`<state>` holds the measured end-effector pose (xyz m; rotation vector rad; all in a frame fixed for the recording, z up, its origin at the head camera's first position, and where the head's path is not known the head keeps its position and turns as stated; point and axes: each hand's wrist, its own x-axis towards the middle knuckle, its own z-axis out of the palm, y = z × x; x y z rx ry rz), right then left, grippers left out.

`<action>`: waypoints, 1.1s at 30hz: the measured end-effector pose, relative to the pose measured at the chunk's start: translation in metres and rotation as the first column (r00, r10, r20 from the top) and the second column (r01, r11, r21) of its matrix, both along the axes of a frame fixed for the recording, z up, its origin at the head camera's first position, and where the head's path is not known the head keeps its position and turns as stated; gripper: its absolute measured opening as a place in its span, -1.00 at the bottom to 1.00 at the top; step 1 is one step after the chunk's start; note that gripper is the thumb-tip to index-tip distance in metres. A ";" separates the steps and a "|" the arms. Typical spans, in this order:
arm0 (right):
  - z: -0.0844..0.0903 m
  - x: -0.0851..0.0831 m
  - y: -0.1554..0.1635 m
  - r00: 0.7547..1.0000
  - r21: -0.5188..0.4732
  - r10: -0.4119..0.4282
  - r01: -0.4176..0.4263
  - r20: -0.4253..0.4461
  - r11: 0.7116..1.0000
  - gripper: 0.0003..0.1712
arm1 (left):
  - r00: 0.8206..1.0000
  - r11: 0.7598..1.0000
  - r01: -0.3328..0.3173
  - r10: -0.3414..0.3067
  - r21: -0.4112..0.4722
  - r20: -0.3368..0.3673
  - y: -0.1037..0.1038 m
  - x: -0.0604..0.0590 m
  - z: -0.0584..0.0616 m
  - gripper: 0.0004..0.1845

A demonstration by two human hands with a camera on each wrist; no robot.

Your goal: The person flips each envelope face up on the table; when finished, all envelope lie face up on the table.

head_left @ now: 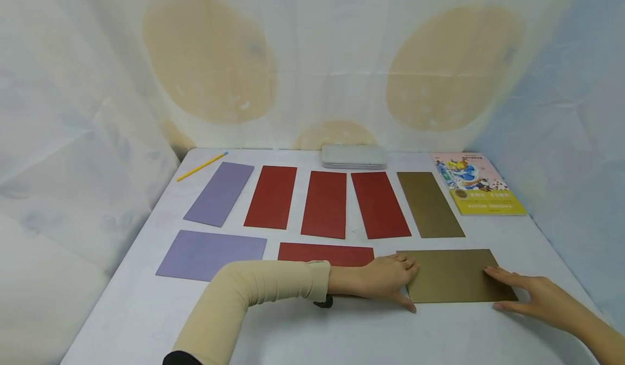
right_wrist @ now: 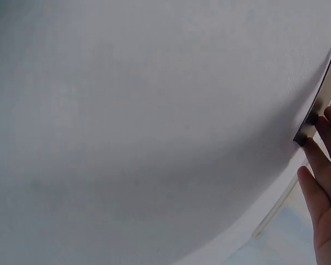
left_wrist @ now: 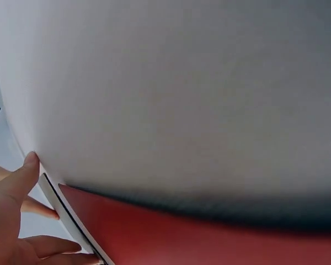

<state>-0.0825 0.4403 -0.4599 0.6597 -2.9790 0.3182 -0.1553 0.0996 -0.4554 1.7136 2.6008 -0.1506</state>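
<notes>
A gold rectangular card point(head_left: 451, 275) lies flat and crosswise at the front right of the white table. The left hand point(head_left: 388, 278) rests with its fingertips on the card's left end, its thumb near the lower left corner. Its forearm passes over a crosswise red card point(head_left: 324, 252) and hides part of it. At the gold card's right end, the right hand point(head_left: 544, 297) touches the surface with extended fingers, the thumb by the lower right corner. In the right wrist view, fingers point(right_wrist: 323, 165) meet the dark edge of the card point(right_wrist: 315, 107).
Behind stand out a lilac card point(head_left: 219, 194), several red cards point(head_left: 324, 205) and another gold card point(head_left: 431, 205), all lengthwise. A second lilac card point(head_left: 210, 254) lies front left. Along the back are a yellow pencil point(head_left: 202, 167), a pale flat case point(head_left: 354, 157) and a picture book point(head_left: 478, 183).
</notes>
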 end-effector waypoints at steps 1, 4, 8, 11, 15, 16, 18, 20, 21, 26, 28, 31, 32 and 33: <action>0.000 0.000 0.000 1.000 -0.001 0.002 -0.002 0.000 1.000 -0.17 | 1.000 1.000 0.000 0.000 -0.002 -0.009 0.000 0.000 0.000 -0.03; -0.001 0.000 -0.001 1.000 -0.007 0.007 -0.007 -0.002 1.000 -0.18 | 0.999 1.000 0.010 -0.010 -0.003 -0.043 0.000 0.000 0.001 -0.10; -0.002 0.001 -0.001 1.000 -0.009 0.007 -0.007 -0.013 1.000 -0.18 | 0.995 0.999 0.037 -0.037 -0.002 -0.090 0.001 0.000 0.000 -0.20; -0.003 0.002 -0.001 1.000 -0.003 0.001 -0.001 -0.019 1.000 -0.18 | 0.988 0.998 0.060 -0.060 -0.005 -0.145 0.002 0.001 -0.002 -0.23; -0.003 0.004 0.000 1.000 0.002 -0.020 0.020 -0.019 1.000 -0.18 | 0.973 0.996 0.089 -0.084 0.010 -0.213 0.003 0.001 -0.005 -0.27; -0.003 0.005 0.000 0.999 0.002 -0.030 0.030 -0.019 1.000 -0.19 | 0.974 0.996 0.088 -0.083 0.015 -0.212 0.003 0.001 -0.005 -0.28; -0.004 0.007 0.001 0.998 -0.010 -0.048 0.047 -0.043 0.999 -0.20 | 0.980 0.997 0.075 -0.069 0.027 -0.188 0.003 0.000 -0.004 -0.33; -0.004 0.010 0.004 0.996 -0.043 -0.062 0.059 -0.064 0.997 -0.22 | 0.991 0.998 0.055 -0.050 0.032 -0.124 0.003 -0.001 -0.002 -0.36; -0.003 0.011 0.004 0.995 -0.071 -0.064 0.059 -0.072 0.996 -0.23 | 0.995 0.999 0.044 -0.041 0.033 -0.088 0.002 -0.002 -0.001 -0.36; 0.003 0.016 0.008 0.994 -0.195 -0.050 0.031 -0.096 0.980 -0.25 | 0.995 0.999 0.014 -0.019 0.047 0.100 0.000 -0.006 0.008 -0.38; 0.007 0.018 0.008 0.993 -0.207 -0.076 0.057 -0.088 0.977 -0.30 | 0.985 0.998 0.001 -0.011 0.062 0.171 -0.001 -0.008 0.010 -0.36; 0.015 0.019 0.009 0.989 -0.210 -0.146 0.135 -0.039 0.968 -0.42 | 0.960 0.994 -0.035 0.005 0.099 0.281 -0.005 -0.010 0.014 -0.36; 0.019 0.018 0.010 0.984 -0.202 -0.176 0.169 -0.021 0.965 -0.47 | 0.948 0.992 -0.046 0.006 0.120 0.318 -0.007 -0.010 0.015 -0.38; 0.022 0.018 0.010 0.980 -0.198 -0.200 0.196 -0.002 0.960 -0.51 | 0.935 0.988 -0.054 0.000 0.144 0.355 -0.008 -0.011 0.016 -0.42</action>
